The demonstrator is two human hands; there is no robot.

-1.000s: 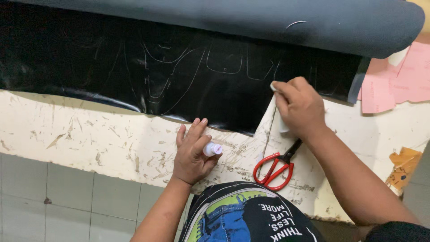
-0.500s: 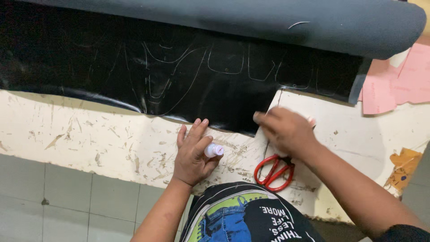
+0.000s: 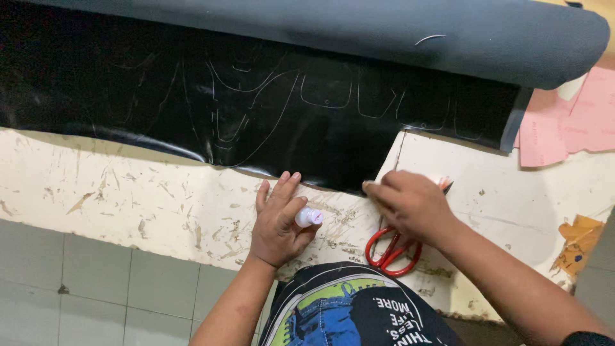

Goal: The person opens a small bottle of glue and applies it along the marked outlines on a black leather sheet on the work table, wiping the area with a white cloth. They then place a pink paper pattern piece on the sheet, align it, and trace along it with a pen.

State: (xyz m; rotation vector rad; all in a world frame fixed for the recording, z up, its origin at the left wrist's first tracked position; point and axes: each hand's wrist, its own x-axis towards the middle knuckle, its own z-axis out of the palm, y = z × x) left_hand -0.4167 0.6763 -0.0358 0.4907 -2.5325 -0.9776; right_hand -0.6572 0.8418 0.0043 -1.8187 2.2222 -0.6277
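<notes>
The left hand (image 3: 277,221) lies flat on the scuffed white desk (image 3: 128,192), a small white marker (image 3: 309,216) pinched under its thumb. The right hand (image 3: 410,206) rests, fingers curled, over red-handled scissors (image 3: 392,250), beside the black leather sheet (image 3: 256,109) with chalk outlines.

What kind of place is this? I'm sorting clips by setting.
Probably a leather or shoemaking workshop: a black sheet marked with traced outlines unrolls across a scarred table, with red scissors under the right hand and pink patterns nearby.
</notes>
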